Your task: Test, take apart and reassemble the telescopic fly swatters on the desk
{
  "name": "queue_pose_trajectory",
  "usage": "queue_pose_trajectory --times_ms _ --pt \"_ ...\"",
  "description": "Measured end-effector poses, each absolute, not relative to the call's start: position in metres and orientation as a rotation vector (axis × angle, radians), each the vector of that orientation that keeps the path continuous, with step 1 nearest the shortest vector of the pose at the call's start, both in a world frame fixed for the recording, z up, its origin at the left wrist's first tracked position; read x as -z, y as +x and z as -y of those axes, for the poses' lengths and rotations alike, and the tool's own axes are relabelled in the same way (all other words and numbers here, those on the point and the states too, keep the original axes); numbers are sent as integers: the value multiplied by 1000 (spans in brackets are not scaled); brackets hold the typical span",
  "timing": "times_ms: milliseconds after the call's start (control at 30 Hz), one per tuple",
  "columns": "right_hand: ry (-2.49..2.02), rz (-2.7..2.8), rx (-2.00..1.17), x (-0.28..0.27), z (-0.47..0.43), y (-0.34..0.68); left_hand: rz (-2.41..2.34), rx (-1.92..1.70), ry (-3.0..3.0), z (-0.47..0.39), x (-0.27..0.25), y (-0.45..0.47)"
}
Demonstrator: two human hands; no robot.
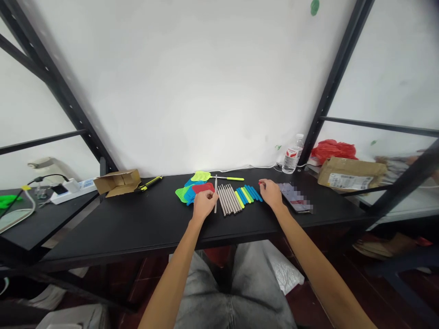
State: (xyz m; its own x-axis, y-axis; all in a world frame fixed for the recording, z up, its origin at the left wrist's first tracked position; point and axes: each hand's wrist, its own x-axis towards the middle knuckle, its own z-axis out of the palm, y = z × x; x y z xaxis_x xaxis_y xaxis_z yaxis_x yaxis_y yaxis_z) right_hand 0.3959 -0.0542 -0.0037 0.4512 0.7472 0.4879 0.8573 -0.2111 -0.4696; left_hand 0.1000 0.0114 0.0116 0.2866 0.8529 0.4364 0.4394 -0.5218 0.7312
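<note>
My left hand (205, 204) is closed in a pinch on a thin metal rod (216, 183), just left of a row of several metal rods (229, 200). Beside that hand lies a pile of mesh fly swatter heads, with a red head (203, 188), a green head (180, 195) and blue ones partly covered. My right hand (272, 193) has its fingers closed on a small red handle (260, 183), mostly hidden by the fingers. Between the hands, several blue and yellow handles (247, 195) lie side by side. A yellow fly swatter (201, 176) with its rod and handle joined lies behind them.
A phone (295, 197) lies right of my right hand. Behind it stand a water bottle (292, 154) and a cardboard box (351, 173). At left are an open carton (118, 183), a black-and-yellow tool (151, 183) and a power strip (73, 190). The black table's (137, 228) front edge is near my lap.
</note>
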Motion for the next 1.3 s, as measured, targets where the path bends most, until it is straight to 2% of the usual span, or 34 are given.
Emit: queue_pose_trajectory --times_ms 400,633,800,1300 --pt "-1677 1458 315 0 53 383 -736 -1177 1458 -23 -10 102" --pt "-1526 1867 367 -5 67 334 -640 -1136 1276 -22 -11 105" --pt "-1399 2121 437 -2 71 315 -640 -1092 1241 -21 -12 105" --pt "-1461 2078 402 -2 71 319 -621 -1014 1309 -17 -14 104"
